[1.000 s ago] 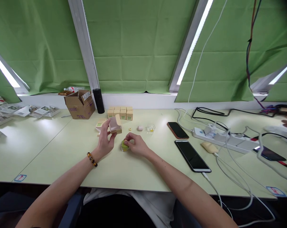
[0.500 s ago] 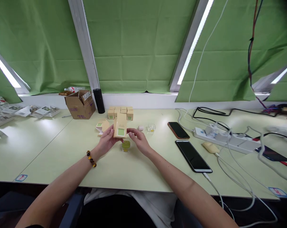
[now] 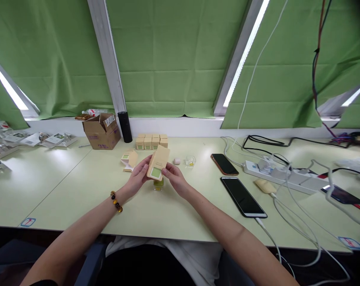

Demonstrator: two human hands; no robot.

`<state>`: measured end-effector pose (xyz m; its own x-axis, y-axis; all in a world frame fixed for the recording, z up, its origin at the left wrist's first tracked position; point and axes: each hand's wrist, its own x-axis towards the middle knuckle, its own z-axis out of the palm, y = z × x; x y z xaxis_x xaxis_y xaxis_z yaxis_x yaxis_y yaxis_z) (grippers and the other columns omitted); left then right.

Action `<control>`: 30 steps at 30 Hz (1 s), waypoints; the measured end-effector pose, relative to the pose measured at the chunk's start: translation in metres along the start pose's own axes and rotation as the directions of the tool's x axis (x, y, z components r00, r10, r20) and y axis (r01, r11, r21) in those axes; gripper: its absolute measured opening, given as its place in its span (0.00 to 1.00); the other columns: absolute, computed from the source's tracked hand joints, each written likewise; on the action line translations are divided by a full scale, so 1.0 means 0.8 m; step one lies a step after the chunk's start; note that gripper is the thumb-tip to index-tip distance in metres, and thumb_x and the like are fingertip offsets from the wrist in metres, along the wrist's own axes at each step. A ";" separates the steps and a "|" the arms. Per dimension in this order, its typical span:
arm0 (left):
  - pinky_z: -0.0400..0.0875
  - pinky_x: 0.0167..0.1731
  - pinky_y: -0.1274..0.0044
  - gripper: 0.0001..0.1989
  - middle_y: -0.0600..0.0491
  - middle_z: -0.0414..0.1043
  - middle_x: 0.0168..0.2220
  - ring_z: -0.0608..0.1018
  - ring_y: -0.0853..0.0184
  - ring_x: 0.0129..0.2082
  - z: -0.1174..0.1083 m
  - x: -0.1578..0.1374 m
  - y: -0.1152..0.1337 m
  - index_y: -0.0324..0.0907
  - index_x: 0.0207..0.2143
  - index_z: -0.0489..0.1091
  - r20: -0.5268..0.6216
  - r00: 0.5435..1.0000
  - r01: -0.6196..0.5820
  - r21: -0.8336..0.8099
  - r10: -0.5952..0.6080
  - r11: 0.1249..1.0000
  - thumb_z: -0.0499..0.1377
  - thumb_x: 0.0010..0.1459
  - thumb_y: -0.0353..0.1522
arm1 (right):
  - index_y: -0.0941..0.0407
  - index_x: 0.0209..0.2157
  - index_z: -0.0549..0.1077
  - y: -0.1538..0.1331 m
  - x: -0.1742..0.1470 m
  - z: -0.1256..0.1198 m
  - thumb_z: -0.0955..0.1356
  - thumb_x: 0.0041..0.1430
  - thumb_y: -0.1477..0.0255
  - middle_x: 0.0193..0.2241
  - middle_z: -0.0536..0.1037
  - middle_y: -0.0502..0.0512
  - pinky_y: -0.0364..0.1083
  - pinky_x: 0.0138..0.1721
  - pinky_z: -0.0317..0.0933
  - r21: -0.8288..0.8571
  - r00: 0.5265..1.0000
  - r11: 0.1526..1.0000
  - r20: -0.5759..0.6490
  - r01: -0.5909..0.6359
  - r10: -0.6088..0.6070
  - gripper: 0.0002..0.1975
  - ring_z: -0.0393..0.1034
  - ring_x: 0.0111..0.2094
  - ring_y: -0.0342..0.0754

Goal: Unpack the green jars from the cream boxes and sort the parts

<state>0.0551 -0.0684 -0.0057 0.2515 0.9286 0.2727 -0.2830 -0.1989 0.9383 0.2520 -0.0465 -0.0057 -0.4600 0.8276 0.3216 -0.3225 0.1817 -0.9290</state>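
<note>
Between my two hands is a flattened tan paper box [image 3: 160, 162] with a green square near its lower end, tilted to the right. My left hand [image 3: 139, 174] grips its left edge, fingers behind it. At its lower right corner, my right hand [image 3: 174, 178] pinches the edge between thumb and fingers. Just below the box, partly hidden by it, a small clear jar with a green top [image 3: 158, 184] stands on the table. An opened tan box [image 3: 129, 159] lies left of my hands. To the right are a small pale pink piece [image 3: 176, 161] and a clear glass container [image 3: 190, 161].
Several small tan boxes [image 3: 151, 142] stand in rows at the back. A cardboard carton [image 3: 101, 133] and a black cylinder [image 3: 125, 127] are at back left. Two phones [image 3: 243, 196], a power strip [image 3: 282, 176] and loose cables lie on the right. Plastic-wrapped packets [image 3: 56, 139] sit far left.
The flattened box has tilted clockwise and shifted slightly right and down, now covering more of the jar. My right thumb has come onto its lower corner.
</note>
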 end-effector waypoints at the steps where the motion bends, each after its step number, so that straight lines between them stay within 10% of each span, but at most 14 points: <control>1: 0.79 0.46 0.66 0.30 0.43 0.70 0.62 0.78 0.55 0.54 0.000 0.000 -0.001 0.49 0.68 0.64 -0.030 0.999 -0.030 0.062 0.032 0.998 0.58 0.69 0.49 | 0.51 0.47 0.80 0.000 0.001 -0.001 0.75 0.55 0.46 0.46 0.82 0.56 0.51 0.47 0.66 0.012 1.000 1.000 -0.027 0.005 -0.005 0.26 0.74 0.44 0.55; 12: 0.66 0.60 0.62 0.28 0.44 0.68 0.63 0.73 0.57 0.59 -0.001 -0.002 0.005 0.51 0.69 0.59 0.001 0.961 -0.226 0.583 0.277 0.780 0.59 0.69 0.37 | 0.52 0.34 0.77 0.011 0.011 -0.013 0.73 0.57 0.46 0.36 0.79 0.53 0.47 0.37 0.61 -0.055 0.959 0.998 -0.279 0.026 -0.041 0.23 0.69 0.38 0.49; 30: 0.70 0.53 0.65 0.22 0.44 0.69 0.60 0.75 0.58 0.54 0.024 0.046 -0.010 0.47 0.60 0.63 0.000 0.982 -0.160 0.524 0.187 0.837 0.60 0.66 0.37 | 0.54 0.42 0.78 0.012 0.020 -0.027 0.74 0.53 0.44 0.43 0.83 0.58 0.51 0.48 0.67 -0.102 0.925 0.995 -0.378 0.009 -0.047 0.29 0.74 0.47 0.55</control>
<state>0.0845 -0.0388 0.0007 0.1945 0.8748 0.4437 0.2078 -0.4788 0.8530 0.2595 -0.0199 -0.0133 -0.0973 0.9575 0.2717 -0.2403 0.2423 -0.9400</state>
